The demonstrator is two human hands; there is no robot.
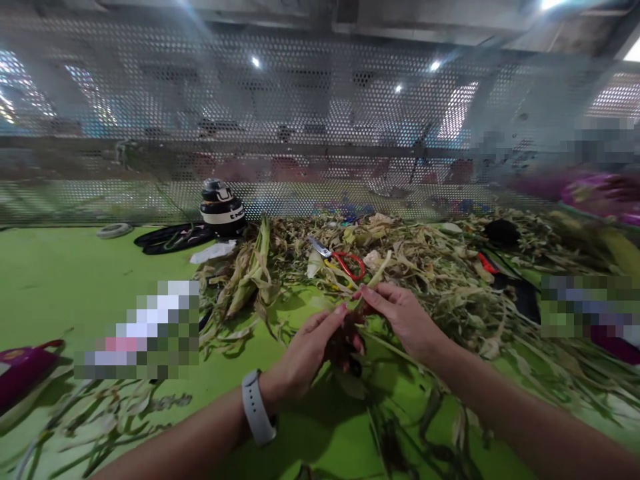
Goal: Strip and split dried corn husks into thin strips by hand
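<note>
In the head view my left hand (313, 343), with a white watch band at its wrist, is closed at the lower end of a pale dried plant stalk (384, 269). My right hand (400, 317) pinches the same stalk between thumb and fingers, and its tip sticks up past the fingertips. Under my hands dark bits and leaves hang in shadow, too unclear to name. Just beyond them, red-handled scissors (347, 263) lie with blades apart on a heap of dried leaves and stalks (425, 260). Left of these stands a bundle of yellowish stalks (253, 273).
A green tabletop (55, 273) ends at a perforated metal screen (320, 120). At the back left are a black bottle (223, 213), a black bag-like item (173, 237) and a roll of tape (114, 231). A purple item (25, 373) lies far left. Loose stalks strew the front.
</note>
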